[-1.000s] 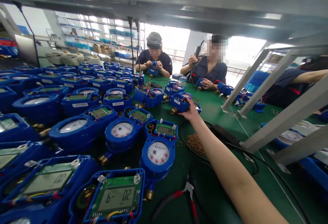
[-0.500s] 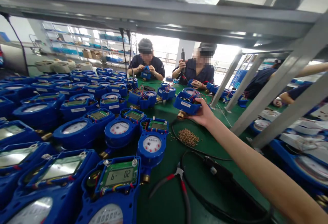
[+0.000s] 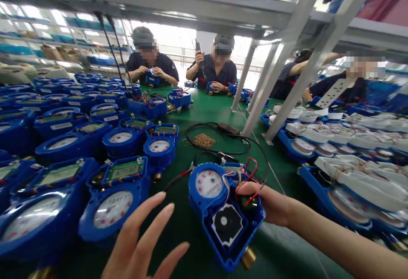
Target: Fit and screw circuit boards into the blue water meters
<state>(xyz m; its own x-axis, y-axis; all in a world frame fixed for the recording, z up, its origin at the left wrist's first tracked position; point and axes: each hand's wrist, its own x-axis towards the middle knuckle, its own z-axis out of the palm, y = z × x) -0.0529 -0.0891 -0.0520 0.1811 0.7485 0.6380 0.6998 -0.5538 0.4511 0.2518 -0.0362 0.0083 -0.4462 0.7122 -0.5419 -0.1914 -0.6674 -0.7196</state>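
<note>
My right hand [image 3: 270,202] grips a blue water meter [image 3: 208,183] by its right side, above the green table. This meter's case is uncovered: a round white dial, a black part with a pale edge, loose red wires and a brass fitting show. To the left of it, my left hand [image 3: 146,245] is empty, its fingers spread apart. Behind the held meter lie pliers [image 3: 178,179] with red and black handles, partly hidden by it. Farther back sits a pile of small brass-coloured screws [image 3: 204,140].
Rows of blue meters [image 3: 106,206] fill the left side. More meters with white covers [image 3: 347,181] and wires stand at right. Grey metal posts [image 3: 296,53] rise from the table, and a black cable [image 3: 188,132] loops around the screws. Two co-workers [image 3: 153,64] sit opposite.
My right hand has brought the meter from the far side of the table toward me. My left hand has come into view, fingers spread. The camera view has turned right.
</note>
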